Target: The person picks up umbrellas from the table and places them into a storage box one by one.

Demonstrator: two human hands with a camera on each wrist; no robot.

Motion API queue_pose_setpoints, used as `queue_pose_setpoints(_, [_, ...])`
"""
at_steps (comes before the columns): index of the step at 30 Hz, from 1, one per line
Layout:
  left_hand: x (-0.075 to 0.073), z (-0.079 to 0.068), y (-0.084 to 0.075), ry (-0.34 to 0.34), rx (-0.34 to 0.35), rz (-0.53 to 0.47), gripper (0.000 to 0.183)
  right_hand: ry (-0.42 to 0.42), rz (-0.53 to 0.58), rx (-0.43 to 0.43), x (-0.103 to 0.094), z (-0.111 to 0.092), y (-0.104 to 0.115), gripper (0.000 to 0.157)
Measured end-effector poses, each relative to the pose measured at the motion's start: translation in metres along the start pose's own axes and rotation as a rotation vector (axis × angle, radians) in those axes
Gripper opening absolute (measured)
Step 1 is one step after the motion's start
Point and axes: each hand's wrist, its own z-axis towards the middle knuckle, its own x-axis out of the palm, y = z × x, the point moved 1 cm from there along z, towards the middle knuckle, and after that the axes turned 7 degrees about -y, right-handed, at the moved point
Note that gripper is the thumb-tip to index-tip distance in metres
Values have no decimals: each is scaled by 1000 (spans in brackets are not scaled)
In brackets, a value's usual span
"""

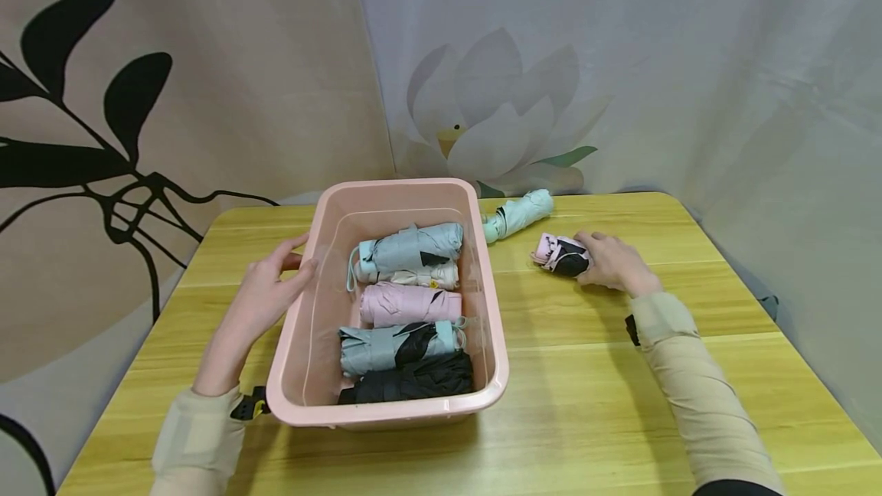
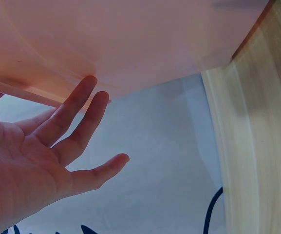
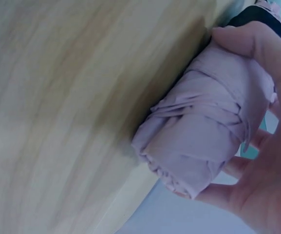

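Note:
A pink folding umbrella (image 3: 198, 117) with a black patch lies on the table at the right. My right hand (image 1: 612, 262) grips it, thumb on one side and fingers on the other. My left hand (image 1: 265, 289) rests its fingertips at the left rim of a pink plastic bin (image 1: 492, 320), fingers spread and mostly straight along the outer wall in the left wrist view. Inside the bin several folded umbrellas lie in a row: light blue (image 1: 413, 247), white patterned (image 1: 430, 275), lilac (image 1: 409, 305), another blue (image 1: 372, 350) and black (image 1: 420, 379).
A mint-green folded umbrella (image 1: 520, 213) lies at the back of the wooden table (image 1: 572, 412), just right of the bin. Behind the table hangs a pale curtain (image 1: 689, 98) printed with a lotus and dark leaves.

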Motion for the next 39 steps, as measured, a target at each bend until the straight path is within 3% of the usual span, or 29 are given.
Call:
queue_pose_setpoints(17, [1, 1, 1, -4, 6, 9, 58, -27, 4, -10, -14, 4, 8, 75])
queue_pose_setpoints(39, [0, 1, 1, -1, 6, 11, 58, -157, -68, -67, -69, 5, 46, 74])
